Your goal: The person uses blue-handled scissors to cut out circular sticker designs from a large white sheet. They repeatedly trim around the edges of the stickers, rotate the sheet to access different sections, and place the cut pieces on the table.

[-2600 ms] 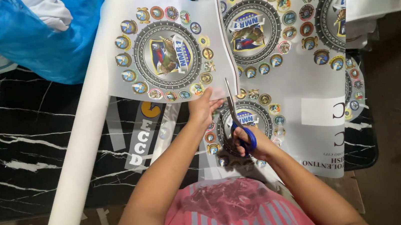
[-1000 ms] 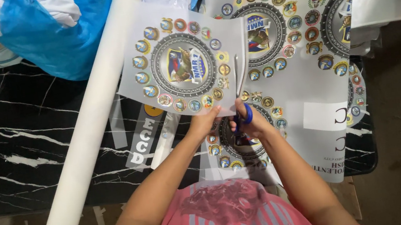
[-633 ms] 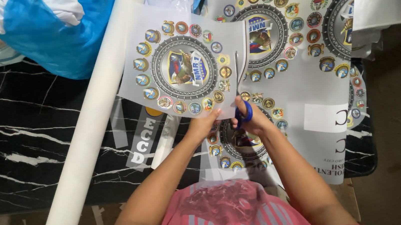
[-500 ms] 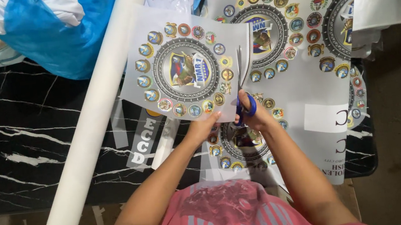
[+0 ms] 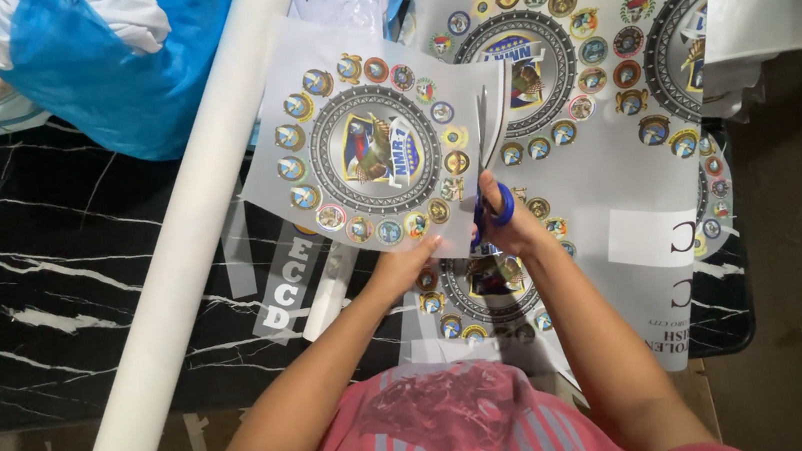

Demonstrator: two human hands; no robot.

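Paper roll (image 5: 186, 240) left of cut sheet (image 5: 362, 149); printed sheets (image 5: 605, 162) right; bag (image 5: 90, 59) behind, seemingly on table (image 5: 27, 298).

The sheet (image 5: 367, 149) is a white, roughly square print carrying a round emblem ringed by small coloured badges. It is lifted off the table and tilted, its lower edge pinched at about 6 o'clock. Its right edge, at 3 o'clock, curls up where it is cut away from the larger print.

The scissors (image 5: 487, 170) have blue handles and slim silver blades. They point toward 12 o'clock, handles at 6 o'clock, blades slightly parted along the sheet's right edge, touching the paper.
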